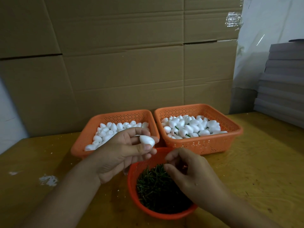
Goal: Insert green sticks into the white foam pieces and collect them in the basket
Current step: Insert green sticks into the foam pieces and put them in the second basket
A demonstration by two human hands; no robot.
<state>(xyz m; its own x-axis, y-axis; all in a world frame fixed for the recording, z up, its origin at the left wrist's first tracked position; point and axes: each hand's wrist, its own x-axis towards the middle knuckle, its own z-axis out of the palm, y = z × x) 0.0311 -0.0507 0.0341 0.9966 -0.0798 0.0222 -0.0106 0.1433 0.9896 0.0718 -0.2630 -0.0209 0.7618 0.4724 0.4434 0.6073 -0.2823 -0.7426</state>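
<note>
Right hand (pixel 189 171) over green sticks (pixel 156 186) — pinch unclear, blurred.

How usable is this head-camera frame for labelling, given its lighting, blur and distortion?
Head view: dim, warm light; the green sticks in the round orange basket merge into a dark mass. The white egg-shaped foam piece gripped by the left hand looks bright but distinct. The right hand is slightly soft. Wide-angle bending shows at the wooden table edges; glare on the clear tape.

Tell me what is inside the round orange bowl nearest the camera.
The round orange bowl holds a pile of green sticks. The right hand reaches into it and covers part of the pile, so whatever its fingertips pinch cannot be made out.
</note>
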